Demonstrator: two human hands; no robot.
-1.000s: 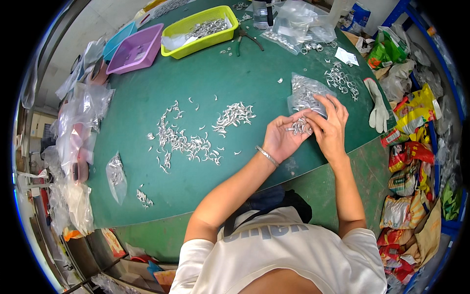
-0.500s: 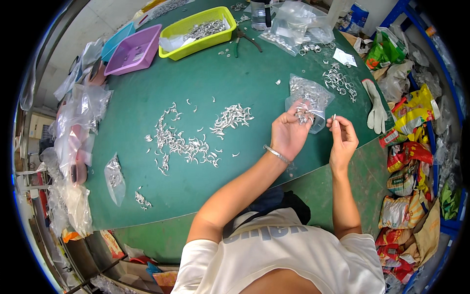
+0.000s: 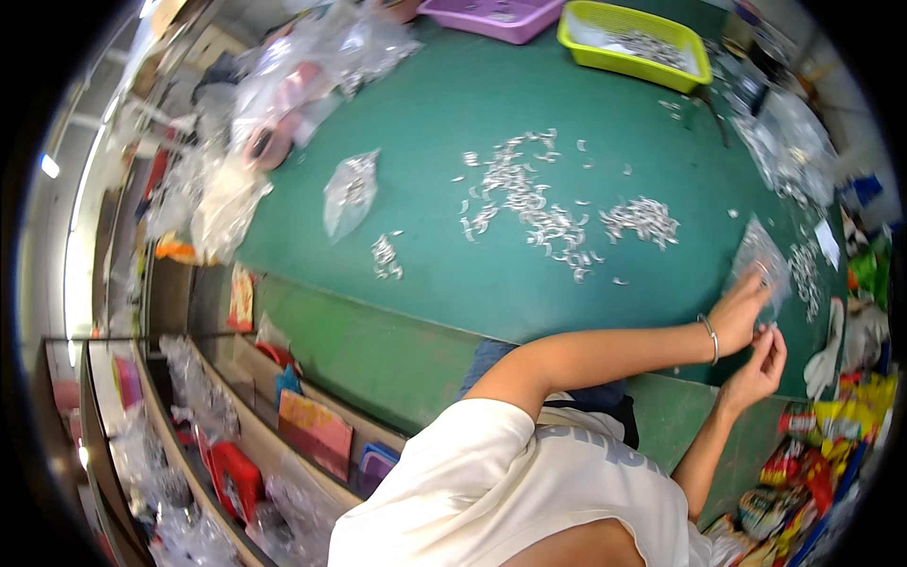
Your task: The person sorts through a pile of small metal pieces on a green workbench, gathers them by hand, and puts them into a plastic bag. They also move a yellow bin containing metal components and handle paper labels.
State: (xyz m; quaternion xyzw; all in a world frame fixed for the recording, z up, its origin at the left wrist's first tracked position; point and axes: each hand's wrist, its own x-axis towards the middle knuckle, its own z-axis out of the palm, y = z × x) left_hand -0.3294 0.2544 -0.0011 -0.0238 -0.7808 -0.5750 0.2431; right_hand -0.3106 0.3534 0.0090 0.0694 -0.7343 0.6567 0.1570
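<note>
At the right front edge of the table, my left hand (image 3: 739,312), with a silver bangle (image 3: 710,338) on its wrist, reaches over a clear plastic bag (image 3: 761,253) of small metal pieces. Its fingers are curled round a few metal rings, largely hidden now but plainer half a second ago. Close beside it, my right hand (image 3: 756,374) pinches a small shiny metal piece (image 3: 771,326) between thumb and fingertips. To their left, a heap of curved metal pieces (image 3: 641,221) and a wider scatter of similar pieces (image 3: 539,210) lie on the green table (image 3: 425,217).
A yellow-green basket (image 3: 635,72) and a purple tray (image 3: 491,26) stand at the back. Another small bag (image 3: 350,197) lies left, near a small pile (image 3: 385,258). Loose rings (image 3: 806,279) and a white glove (image 3: 827,354) are at right. Open shelving (image 3: 283,444) holds bags below left.
The whole view has swung left, so the table's things appear farther right and more left-side shelving shows. My hands stay by the bag, now closer together in the picture.
</note>
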